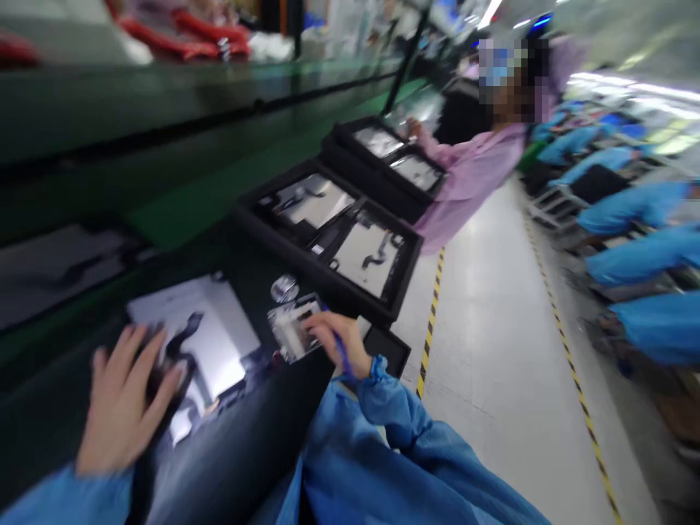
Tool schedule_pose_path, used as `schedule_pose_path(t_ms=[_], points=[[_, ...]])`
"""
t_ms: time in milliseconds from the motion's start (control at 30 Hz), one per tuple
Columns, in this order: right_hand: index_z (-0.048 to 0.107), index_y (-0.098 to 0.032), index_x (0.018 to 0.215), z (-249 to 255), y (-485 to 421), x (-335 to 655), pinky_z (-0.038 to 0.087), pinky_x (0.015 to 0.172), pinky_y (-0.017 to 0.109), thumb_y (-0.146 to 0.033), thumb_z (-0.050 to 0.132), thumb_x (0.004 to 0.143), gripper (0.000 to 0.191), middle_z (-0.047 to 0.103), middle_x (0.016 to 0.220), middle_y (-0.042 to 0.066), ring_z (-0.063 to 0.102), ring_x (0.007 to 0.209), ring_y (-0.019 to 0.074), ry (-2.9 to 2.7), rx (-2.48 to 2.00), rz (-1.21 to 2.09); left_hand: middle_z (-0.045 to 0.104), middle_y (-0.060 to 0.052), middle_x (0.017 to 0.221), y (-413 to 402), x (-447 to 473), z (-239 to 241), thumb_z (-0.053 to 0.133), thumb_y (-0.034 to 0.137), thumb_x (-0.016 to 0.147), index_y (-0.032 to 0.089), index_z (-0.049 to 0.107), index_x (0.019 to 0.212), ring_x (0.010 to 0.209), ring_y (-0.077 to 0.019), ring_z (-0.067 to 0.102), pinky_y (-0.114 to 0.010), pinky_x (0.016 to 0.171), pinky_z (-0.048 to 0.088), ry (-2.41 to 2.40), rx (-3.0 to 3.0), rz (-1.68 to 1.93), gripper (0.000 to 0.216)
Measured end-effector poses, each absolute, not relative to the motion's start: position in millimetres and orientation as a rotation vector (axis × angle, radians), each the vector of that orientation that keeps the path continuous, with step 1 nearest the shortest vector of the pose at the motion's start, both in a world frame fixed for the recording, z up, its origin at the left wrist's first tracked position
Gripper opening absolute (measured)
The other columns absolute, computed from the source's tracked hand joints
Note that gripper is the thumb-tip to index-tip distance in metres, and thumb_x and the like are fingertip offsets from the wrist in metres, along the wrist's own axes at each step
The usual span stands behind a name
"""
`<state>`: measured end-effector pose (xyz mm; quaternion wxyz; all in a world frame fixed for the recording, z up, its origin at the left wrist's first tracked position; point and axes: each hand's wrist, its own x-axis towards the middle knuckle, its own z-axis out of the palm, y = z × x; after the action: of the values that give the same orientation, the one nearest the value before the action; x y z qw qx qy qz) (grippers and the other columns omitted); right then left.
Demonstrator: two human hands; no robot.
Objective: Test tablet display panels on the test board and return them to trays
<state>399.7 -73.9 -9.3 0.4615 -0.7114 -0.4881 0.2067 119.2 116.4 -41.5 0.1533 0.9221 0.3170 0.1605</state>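
My left hand [123, 401] lies with fingers spread at the left edge of a flat, silvery screen panel [219, 328]. A black flex ribbon [186, 328] curves across the panel. To the right, my right hand [344, 346] is over a small clear tray [281, 324], fingertips closed near its contents, which are too blurred to name. A thin blue-purple pen-like tool [343, 354] runs through this hand; its tip is not clear. Just behind the tray stands a small round clear container [284, 289]. Both of my sleeves are blue.
Black foam trays [311, 251] holding similar panels line the bench beyond my hands. Another panel [60, 270] lies at the far left. A co-worker in a pink sleeve [481, 168] is at the far tray. Yellow-black tape [432, 321] marks the floor; people in blue sit at right.
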Motion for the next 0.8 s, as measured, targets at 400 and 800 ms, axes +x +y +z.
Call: schedule_pose_path(t_ms=[400, 800], points=[[0.045, -0.021, 0.072, -12.0, 5.7, 305.7, 0.035, 0.055, 0.023, -0.047, 0.058, 0.093, 0.035, 0.045, 0.061, -0.007, 0.043, 0.055, 0.0089, -1.17, -1.534, 1.002, 0.047, -0.017, 0.151, 146.0, 138.8, -49.4, 0.039, 0.04, 0.102, 0.017, 0.054, 0.138, 0.15, -0.0312, 0.027, -0.063, 0.121, 0.009, 0.854, 2.543, 0.538, 0.045], [0.03, -0.023, 0.062, -33.8, 12.2, 289.2, 0.029, 0.049, 0.022, -0.035, 0.051, 0.09, 0.038, 0.031, 0.052, -0.009, 0.029, 0.045, 0.0069, -1.471, -1.743, 0.63, 0.047, -0.017, 0.149, 149.2, 139.3, -54.1, 0.041, 0.038, 0.1, 0.015, 0.055, 0.134, 0.149, -0.0332, 0.028, -0.061, 0.123, 0.009, 0.828, 2.497, 0.575, 0.043]])
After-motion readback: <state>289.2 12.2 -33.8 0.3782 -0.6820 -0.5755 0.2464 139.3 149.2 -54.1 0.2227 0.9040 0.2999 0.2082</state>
